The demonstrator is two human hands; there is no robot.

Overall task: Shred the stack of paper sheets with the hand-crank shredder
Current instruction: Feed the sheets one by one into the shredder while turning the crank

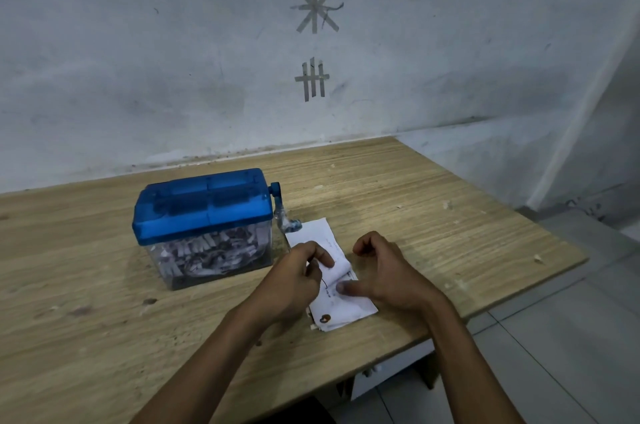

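one shredder, one paper stack, two hands

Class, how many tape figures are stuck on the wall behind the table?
2: a star shape higher up, and a tally-like grid directly below it. None appears hidden.

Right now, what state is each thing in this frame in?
shredder, lid on, upright on the table.
bin, partly full of shreds.
crank, hanging down, untouched.
paper stack, flat on the table, unshredded.
top sheet, curled up off the stack.
left hand, pinching the top sheet.
right hand, fingers curled, thumb pressing the stack.
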